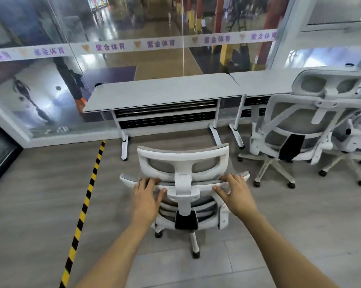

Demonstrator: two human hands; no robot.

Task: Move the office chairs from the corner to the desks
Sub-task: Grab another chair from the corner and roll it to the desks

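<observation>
A white office chair [183,163] with a grey mesh back stands right in front of me, its back toward me, facing a grey desk [165,94]. My left hand [146,196] grips the top edge of the backrest on the left, fingers curled over it. On the right side of the same edge, my right hand [235,194] holds on with its fingers over the top. A short stretch of floor separates the chair from the desk.
A second white chair [300,121] stands at the neighbouring desk [266,82] on the right, with a third chair [356,138] beside it. A glass wall [134,38] runs behind the desks. Yellow-black tape [86,196] crosses the grey floor on the left.
</observation>
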